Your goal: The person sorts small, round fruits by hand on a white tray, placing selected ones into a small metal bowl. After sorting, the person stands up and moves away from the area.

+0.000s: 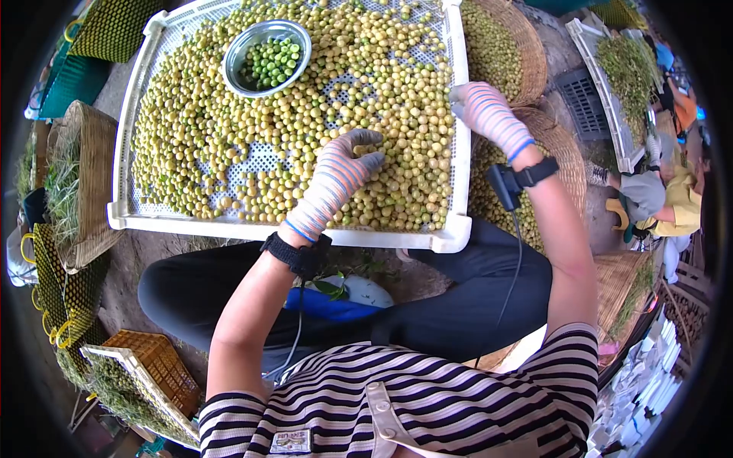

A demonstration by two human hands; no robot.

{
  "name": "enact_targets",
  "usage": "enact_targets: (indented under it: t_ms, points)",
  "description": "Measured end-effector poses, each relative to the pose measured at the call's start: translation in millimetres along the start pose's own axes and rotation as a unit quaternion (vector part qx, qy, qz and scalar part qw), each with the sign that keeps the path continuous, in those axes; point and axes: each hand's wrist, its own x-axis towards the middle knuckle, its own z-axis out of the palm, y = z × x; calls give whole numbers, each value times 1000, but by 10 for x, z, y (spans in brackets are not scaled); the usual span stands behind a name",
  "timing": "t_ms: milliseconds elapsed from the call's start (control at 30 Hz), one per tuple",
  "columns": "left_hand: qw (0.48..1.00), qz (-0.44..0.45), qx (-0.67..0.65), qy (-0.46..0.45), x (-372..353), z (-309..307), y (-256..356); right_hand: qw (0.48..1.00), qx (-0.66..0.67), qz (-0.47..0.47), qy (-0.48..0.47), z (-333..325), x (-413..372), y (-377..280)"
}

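Note:
A white plastic mesh tray (118, 172) in front of me is spread with small round yellow-green fruits (412, 183). My left hand (343, 172), in a striped glove with grey fingertips, is low over the fruits near the tray's middle. Its thumb and forefinger are curved and apart, with fruits visible in the gap. My right hand (489, 114), gloved alike, is at the tray's right rim with its fingers bent together; what they hold, if anything, is hidden. A metal bowl (229, 65) rests on the fruits with greener fruits (269, 62) inside.
Round woven baskets of fruits (500, 57) stand against the tray's right side. A dark crate (584, 103) lies beyond them. At left are a woven basket (95, 183) of green stems and an orange crate (156, 370). Another person (672, 202) is at far right. Wrist cables (515, 267) hang down.

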Motion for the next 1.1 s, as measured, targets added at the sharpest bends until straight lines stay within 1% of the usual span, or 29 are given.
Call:
enact_targets:
  t_ms: [67, 100, 133, 200, 233, 267, 300, 333, 367, 400, 433, 467, 500, 533, 567, 600, 633, 667, 700, 733, 767, 833, 867, 933, 1000, 1067, 1100]
  points:
    - [996, -30, 83, 3, 24, 36, 44, 1000, -5, 17, -15, 38, 65, -78]
    - [995, -10, 100, 7, 40, 47, 33, 999, -33, 13, -34, 29, 89, -110]
    - [995, -11, 100, 8, 80, 62, -40, 997, -61, 10, -53, 27, 108, -145]
    - [979, 122, 152, 58, 121, 88, -63, 997, -57, 4, -51, -43, 68, -226]
    - [980, 91, 168, 53, 134, 96, -79, 998, 21, -23, -57, -77, 49, -257]
    - [971, 120, 201, 54, 132, 98, -14, 992, 100, -49, -64, -77, 19, -296]
    - [966, 128, 218, 59, 138, 118, 11, 981, 177, -77, -36, -41, -26, -356]
    - [960, 137, 235, 65, 145, 135, 32, 967, 234, -85, -62, 47, -13, -398]
    - [951, 171, 252, 61, 139, 141, 51, 964, 229, -114, -66, 48, -9, -486]
    - [931, 220, 279, 85, 168, 163, 40, 962, 224, -143, -70, 45, -25, -578]
    - [943, 197, 261, 69, 179, 161, 44, 933, 319, -151, -69, 77, -67, -620]
    - [953, 175, 242, 52, 185, 156, 52, 933, 319, -152, -70, 1, -117, -649]
    - [953, 174, 241, 52, 189, 136, 70, 901, 401, -104, -126, -150, -172, -676]
    - [947, 207, 237, 61, 190, 111, 85, 858, 477, -55, -181, -231, -201, -694]
    - [940, 240, 231, 70, 182, 91, 102, 813, 550, -54, -184, -145, -196, -630]
    - [941, 240, 228, 72, 168, 70, 122, 814, 548, -54, -185, -26, -133, -503]
    - [938, 210, 271, 55, 148, 47, 139, 894, 421, -144, -47, 104, -41, -346]
    - [932, 179, 312, 38, 131, 29, 137, 930, 273, -228, 94, 90, -37, -301]
    - [932, 180, 310, 39, 115, 11, 131, 971, 227, -77, 10, 86, -87, -246]
    - [921, 169, 348, 40, 87, -4, 118, 971, 226, -77, 10, 111, -160, -215]
    - [908, 158, 386, 41, 57, -10, 121, 980, 176, -87, 12, 102, -266, -234]
    - [906, 159, 388, 58, 18, 8, 129, 993, 76, -94, 7, 122, -344, -326]
    - [903, 159, 392, 75, 1, 21, 133, 993, 76, -94, 5, 165, -332, -355]
    - [910, 158, 379, 64, 19, 38, 111, 987, -4, -158, 43, 277, -286, -380]
    - [915, 157, 368, 57, 25, 57, 132, 986, -4, -158, 42, 184, -291, -454]
    - [906, 161, 385, 65, 15, 101, 148, 990, 104, -89, -17, 52, -321, -498]
    - [909, 145, 387, 53, 11, 113, 163, 990, 124, -62, -29, 56, -284, -472]
